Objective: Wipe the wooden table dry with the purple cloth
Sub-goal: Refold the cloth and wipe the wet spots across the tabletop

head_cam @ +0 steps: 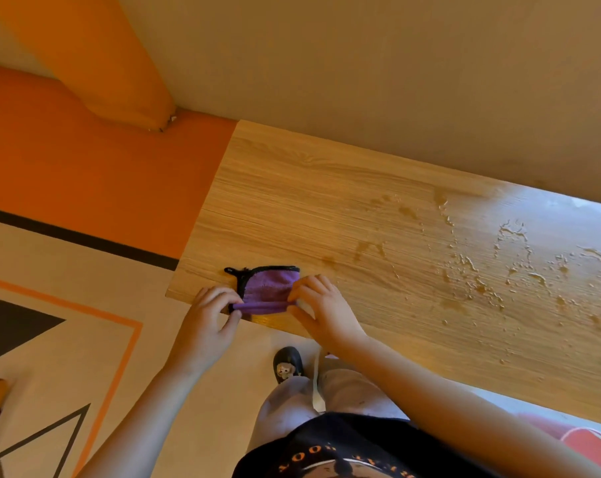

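Now purple cloth (266,290) pinched between left hand (207,320) and right hand (321,310).

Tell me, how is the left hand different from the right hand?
The left hand pinches the left end of the cloth; the right hand pinches its right end. The left hand hangs mostly off the table, over the floor; the right hand sits over the table, nearer the water. Both grip the folded near edge.

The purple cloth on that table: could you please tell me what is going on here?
A person's left grip and right grip pinch the ends of the folded purple cloth at the near left corner of the wooden table. Spilled water lies to the right, apart from the cloth, not yet wiped.
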Motion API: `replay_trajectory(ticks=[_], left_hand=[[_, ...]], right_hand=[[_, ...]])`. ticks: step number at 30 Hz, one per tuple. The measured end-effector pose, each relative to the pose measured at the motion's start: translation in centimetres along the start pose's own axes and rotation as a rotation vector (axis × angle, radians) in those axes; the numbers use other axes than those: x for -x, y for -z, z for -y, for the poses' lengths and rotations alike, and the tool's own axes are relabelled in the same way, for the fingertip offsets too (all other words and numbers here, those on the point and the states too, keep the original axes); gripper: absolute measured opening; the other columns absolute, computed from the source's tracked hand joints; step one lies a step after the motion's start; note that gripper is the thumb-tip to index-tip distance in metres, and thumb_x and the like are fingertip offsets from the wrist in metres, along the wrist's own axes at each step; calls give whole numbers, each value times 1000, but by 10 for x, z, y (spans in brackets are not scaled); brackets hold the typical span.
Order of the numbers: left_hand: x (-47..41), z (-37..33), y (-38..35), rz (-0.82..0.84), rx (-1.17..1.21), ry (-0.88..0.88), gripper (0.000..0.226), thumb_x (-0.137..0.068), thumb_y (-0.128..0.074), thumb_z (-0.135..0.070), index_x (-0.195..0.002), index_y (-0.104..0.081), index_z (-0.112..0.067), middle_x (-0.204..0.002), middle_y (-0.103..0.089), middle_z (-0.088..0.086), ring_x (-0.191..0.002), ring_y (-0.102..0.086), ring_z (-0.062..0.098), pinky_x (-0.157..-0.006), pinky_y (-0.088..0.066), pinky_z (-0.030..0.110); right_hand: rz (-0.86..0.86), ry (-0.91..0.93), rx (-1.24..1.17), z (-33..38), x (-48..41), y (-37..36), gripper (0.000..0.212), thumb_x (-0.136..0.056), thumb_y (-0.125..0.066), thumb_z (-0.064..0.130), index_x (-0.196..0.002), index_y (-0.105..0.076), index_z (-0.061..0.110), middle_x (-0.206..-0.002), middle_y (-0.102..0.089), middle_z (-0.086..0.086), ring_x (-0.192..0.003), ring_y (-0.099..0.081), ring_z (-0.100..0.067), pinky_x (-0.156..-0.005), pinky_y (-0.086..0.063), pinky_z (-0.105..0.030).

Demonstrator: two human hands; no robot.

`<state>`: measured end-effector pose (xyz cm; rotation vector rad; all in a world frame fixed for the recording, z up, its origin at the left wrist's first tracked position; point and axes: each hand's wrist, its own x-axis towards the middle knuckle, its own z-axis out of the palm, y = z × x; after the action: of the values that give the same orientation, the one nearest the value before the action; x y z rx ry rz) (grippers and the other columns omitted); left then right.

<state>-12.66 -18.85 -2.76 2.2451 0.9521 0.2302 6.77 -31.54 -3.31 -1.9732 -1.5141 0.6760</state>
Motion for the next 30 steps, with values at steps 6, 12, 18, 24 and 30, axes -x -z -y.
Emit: replay_trajectory(ticks=[6,12,18,24,30], left_hand=[[-26,-57,21,-52,397,198,11,-93,-54,-14,-94,-62,-23,-83,-66,-9,-83,-61,4,-68,-46,18],[-53,-41,-2,-152,212,319,38,-96,-47,-26,-132,-43,-17,-113,-57,-7,-99,-57,12,-78,-43,24],[-16,-8,-20,-186,-147,240,37,-92,-53,-20,-127,-49,-9,-130,-50,8,-122,-45,27,-95,-42,39],[-9,16,-42,-119,-418,201,42,-91,-41,-28,-125,-51,-6,-135,-46,11,-119,-45,31,-95,-40,46],[-14,16,-41,-151,-468,169,38,-89,-39,-27,-119,-55,-10,-131,-50,10,-115,-46,31,-91,-39,44]], right_hand=[[-66,-281,-381,21,-6,54,3,-92,-57,26,-95,-59,25,-83,-68,4,-76,-64,-14,-72,-54,-39],[-264,-395,-109,-3,-11,41,32,-95,-51,22,-127,-52,19,-125,-60,2,-115,-54,-14,-94,-44,-30],[13,62,461,-6,12,-24,51,-83,-65,26,-132,-55,15,-141,-50,-4,-133,-43,-23,-108,-34,-43],[161,33,500,-6,-10,-57,59,-96,-28,47,-145,-36,14,-156,-25,-5,-145,-15,-25,-118,-15,-44],[133,52,434,1,-55,-56,40,-97,-39,36,-129,-49,13,-156,-24,-8,-146,-11,-27,-118,-12,-48]])
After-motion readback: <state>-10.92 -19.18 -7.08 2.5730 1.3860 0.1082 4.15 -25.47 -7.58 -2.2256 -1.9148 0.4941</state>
